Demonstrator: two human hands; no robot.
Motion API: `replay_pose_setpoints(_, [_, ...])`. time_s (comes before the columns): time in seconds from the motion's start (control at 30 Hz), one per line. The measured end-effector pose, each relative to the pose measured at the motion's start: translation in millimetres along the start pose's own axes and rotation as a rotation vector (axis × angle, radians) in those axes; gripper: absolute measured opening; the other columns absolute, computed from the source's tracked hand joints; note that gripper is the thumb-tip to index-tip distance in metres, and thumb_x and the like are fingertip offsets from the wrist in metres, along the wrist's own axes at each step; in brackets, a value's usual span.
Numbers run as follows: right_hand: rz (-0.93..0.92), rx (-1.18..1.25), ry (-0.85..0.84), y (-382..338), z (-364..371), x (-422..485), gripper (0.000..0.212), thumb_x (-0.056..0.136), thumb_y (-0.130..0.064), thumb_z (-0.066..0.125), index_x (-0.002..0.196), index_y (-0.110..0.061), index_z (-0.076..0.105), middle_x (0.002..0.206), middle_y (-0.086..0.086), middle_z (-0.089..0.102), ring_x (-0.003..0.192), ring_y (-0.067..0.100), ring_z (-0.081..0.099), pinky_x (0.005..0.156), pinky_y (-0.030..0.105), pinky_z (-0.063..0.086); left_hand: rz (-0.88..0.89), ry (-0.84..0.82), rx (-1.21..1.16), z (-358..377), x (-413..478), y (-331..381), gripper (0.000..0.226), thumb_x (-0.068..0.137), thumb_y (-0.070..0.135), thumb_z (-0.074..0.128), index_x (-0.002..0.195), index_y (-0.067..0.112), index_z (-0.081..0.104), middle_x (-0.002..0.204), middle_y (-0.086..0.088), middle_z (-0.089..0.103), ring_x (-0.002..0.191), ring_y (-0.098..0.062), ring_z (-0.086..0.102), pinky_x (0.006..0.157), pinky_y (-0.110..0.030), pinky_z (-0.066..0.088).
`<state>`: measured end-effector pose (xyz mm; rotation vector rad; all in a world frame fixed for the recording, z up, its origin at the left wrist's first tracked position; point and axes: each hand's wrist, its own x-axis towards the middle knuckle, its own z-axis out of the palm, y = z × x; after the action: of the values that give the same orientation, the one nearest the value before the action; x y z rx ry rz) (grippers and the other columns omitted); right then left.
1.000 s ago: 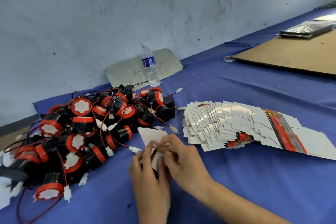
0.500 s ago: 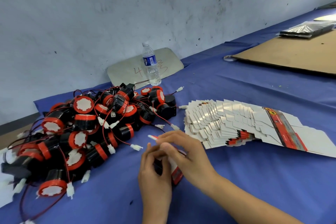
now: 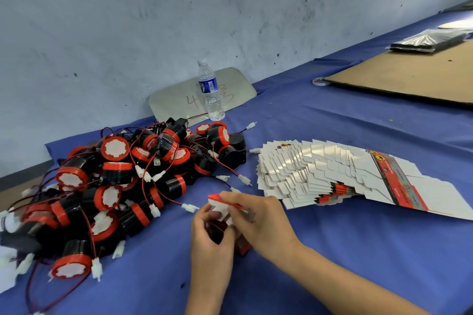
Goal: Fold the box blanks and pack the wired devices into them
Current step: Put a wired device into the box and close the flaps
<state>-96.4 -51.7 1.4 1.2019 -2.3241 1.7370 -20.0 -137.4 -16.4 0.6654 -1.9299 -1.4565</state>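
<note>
A small red and white box [image 3: 225,215] is held just above the blue-covered bench [image 3: 332,250], near the middle of the near edge. It is gripped from the left by the left hand [image 3: 210,243], whose fingers are curled around its dark lower part. The right hand [image 3: 258,222] is closed on it from the right, with a red-edged white flap pinched at the top between fingertips. How far the box is folded cannot be told, as much of it is hidden by the hands.

A fanned stack of flat box blanks [image 3: 320,174] is laid to the right of the hands, white sides up, with a red printed strip shown on the rightmost blank. A heap of black wired devices [image 3: 122,181] with red rims, red and black leads and white plug connectors is piled to the left.

At the far side a clear water bottle [image 3: 211,92] is stood upright before a pale board [image 3: 174,102] marked in red, which is leaned against the wall. A brown cardboard sheet [image 3: 409,77] is laid at far right, with a dark wrapped bundle [image 3: 427,41] on it.
</note>
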Motion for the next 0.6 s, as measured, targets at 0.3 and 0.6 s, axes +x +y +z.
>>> replay_pose_setpoints(0.3, [-0.059,-0.093,-0.093,2,-1,2,0.026,0.082,-0.017,0.067,0.103,-0.029,0.074,0.113,-0.024,0.064,0.104,0.007,0.064,0.093,0.032,0.051,0.004,-0.283,-0.02,-17,3,-7,0.1,0.076,-0.018,0.067,0.133,0.045,0.014,0.12,0.012,0.058,0.107,0.004,0.06,0.084,-0.012,0.047])
replay_pose_setpoints(0.6, [-0.172,-0.265,-0.043,6,2,5,0.02,0.08,-0.016,0.064,0.094,-0.023,0.075,0.098,-0.01,0.073,0.09,0.016,0.067,0.115,0.031,0.026,-0.006,-0.236,0.084,-16,5,-18,0.104,0.072,-0.004,0.078,0.14,0.048,0.019,0.13,0.012,0.057,0.119,-0.005,0.055,0.101,-0.033,0.046])
